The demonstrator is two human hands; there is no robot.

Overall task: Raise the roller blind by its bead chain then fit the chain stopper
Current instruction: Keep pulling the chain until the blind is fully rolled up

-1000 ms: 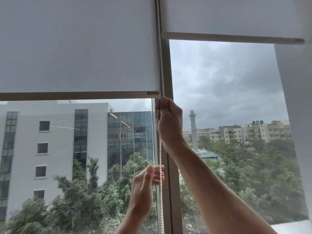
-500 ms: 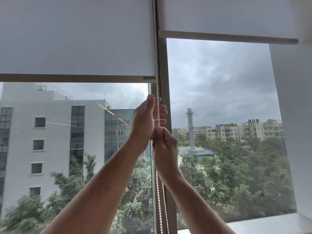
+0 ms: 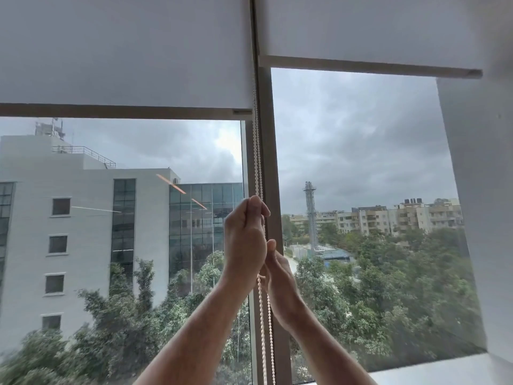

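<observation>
Your fingers on the left hand [image 3: 244,240] curl tight round the bead chain [image 3: 257,162]; the right hand [image 3: 280,276], just below and partly hidden, grips it too. Left of the window frame [image 3: 270,151], the roller blind [image 3: 125,51] covers the upper pane; the chain hangs along the blind's right edge.

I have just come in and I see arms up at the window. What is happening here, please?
A person is working a roller blind by its bead chain. The left hand grips the chain higher up, and the right hand holds it just below. The blind's bottom bar hangs lower than that of the neighbouring blind. No chain stopper is visible.
</observation>
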